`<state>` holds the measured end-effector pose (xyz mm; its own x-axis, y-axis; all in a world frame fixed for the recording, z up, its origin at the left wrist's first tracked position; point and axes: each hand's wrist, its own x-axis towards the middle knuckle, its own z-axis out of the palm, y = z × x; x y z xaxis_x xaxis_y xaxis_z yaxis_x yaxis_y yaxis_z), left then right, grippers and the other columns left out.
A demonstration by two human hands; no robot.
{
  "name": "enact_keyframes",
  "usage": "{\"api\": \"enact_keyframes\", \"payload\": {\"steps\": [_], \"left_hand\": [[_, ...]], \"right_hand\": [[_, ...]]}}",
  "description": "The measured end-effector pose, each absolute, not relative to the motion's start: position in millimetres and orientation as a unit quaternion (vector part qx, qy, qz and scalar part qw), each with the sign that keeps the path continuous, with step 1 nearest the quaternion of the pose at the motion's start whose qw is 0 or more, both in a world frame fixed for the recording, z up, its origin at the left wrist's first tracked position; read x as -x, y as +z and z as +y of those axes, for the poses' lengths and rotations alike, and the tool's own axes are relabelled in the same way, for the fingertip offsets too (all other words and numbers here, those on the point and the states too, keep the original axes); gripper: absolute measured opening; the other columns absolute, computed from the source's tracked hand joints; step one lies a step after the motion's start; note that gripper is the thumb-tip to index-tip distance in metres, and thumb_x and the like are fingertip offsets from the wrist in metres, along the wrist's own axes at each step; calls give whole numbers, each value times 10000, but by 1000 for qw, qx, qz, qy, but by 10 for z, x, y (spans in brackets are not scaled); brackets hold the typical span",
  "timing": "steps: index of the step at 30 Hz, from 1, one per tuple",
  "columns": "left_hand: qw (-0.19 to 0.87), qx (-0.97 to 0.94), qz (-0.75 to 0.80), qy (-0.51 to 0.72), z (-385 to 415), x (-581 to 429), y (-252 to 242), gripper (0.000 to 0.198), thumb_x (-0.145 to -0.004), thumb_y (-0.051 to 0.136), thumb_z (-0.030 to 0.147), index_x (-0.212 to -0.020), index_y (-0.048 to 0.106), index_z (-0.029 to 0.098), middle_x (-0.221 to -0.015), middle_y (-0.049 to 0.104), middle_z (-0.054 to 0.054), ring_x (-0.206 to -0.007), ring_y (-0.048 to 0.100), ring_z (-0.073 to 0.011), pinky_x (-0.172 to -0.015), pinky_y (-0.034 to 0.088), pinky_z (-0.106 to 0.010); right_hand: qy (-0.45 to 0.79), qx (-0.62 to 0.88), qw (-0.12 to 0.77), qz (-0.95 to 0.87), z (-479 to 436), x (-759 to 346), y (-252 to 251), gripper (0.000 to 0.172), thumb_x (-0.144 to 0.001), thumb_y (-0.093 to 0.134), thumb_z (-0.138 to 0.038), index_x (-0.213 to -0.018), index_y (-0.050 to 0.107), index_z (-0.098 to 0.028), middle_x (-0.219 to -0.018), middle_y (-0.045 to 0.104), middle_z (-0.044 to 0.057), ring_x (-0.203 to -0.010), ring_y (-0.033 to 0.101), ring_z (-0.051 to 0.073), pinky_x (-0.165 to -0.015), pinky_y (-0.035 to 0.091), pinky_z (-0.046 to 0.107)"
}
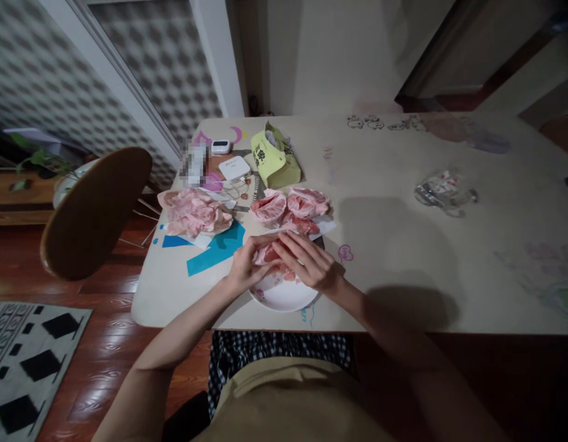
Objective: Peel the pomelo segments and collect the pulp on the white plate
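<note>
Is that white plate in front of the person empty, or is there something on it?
Not empty. The white plate has pink pieces on it, and the left hand and right hand hold a pink piece over it.

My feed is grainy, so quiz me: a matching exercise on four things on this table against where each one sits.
Things:
1. white plate
2. yellow-green tissue pack
3. crumpled clear wrapper
4. heap of pink peel

Places:
A. far right of the table, alone
B. under both hands (left hand, right hand), at the near edge
C. left side, on paper over blue shapes
D. far side, beside the white box

Pairs: 1-B, 2-D, 3-A, 4-C
</note>
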<state>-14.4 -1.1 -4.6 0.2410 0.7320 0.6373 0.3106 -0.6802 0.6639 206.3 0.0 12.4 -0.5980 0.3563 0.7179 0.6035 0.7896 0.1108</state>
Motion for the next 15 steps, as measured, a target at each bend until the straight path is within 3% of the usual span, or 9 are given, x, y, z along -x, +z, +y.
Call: {"api": "enact_keyframes", "payload": {"steps": [6, 12, 15], "left_hand": [[217, -751, 356, 512, -31, 141, -117, 514, -874, 820, 444, -1251, 582, 190, -1180, 763, -121, -1082, 774, -233, -894, 654, -326], [181, -742, 366, 532, -2, 105, -85, 463, -844, 842, 471, -1138, 611, 197, -967, 752, -35, -856, 781, -164, -744, 650, -238], [198, -732, 365, 540, 20, 84, -47, 454, -840, 853, 441, -1113, 595, 186, -964, 750, -36, -846, 780, -154, -748, 644, -230]], "right_hand": [[-244, 265, 357, -862, -22, -2065, 143, 432, -1005, 680, -242, -1423, 620, -148, -1398, 686, 102, -1305, 678, 227, -1095, 606, 340], [-238, 263, 368, -859, 0, -2047, 123, 442, -1001, 657, -194, -1431, 607, -104, -1389, 692, 111, -1280, 695, 238, -1081, 618, 346], [-217, 263, 362, -868, 20, -2064, 141, 476, -1006, 640, -183, -1470, 569, -104, -1412, 679, 112, -1308, 676, 237, -1106, 603, 350]]}}
